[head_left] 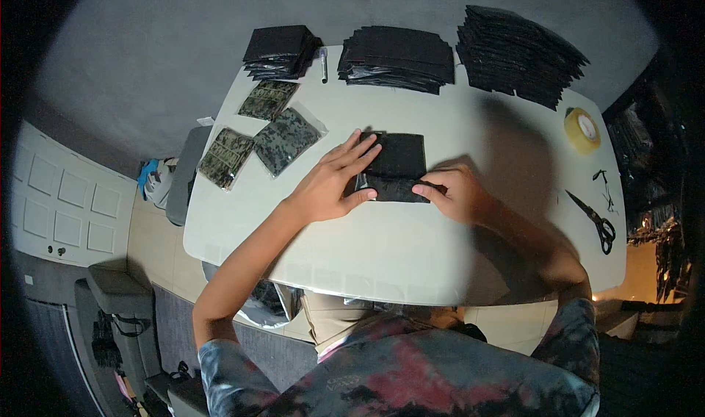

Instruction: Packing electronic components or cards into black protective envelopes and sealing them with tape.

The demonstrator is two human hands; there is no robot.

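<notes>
A flat black rectangular piece [400,152], folded over along its near side, lies at the middle of the white table [294,248]. Its lower strip looks glossy, like fabric or plastic; I cannot tell which. My left hand [330,182] rests on its left part, fingers spread and thumb on the lower strip. With curled fingers and the thumb along the fold, my right hand [461,191] grips its lower right corner. To the left of my left hand lie three clear-bagged camouflage packets: one [268,99] farther back, one [285,141] nearest the hand, one [225,157] at the left.
Along the back edge stand a small black stack [277,48], a wider one [396,55] and a tall leaning one [518,53]. A pen [324,66] lies between the first two. At the right are a yellowish tape roll [582,130], black scissors [604,233] and a thin black tangle [606,188].
</notes>
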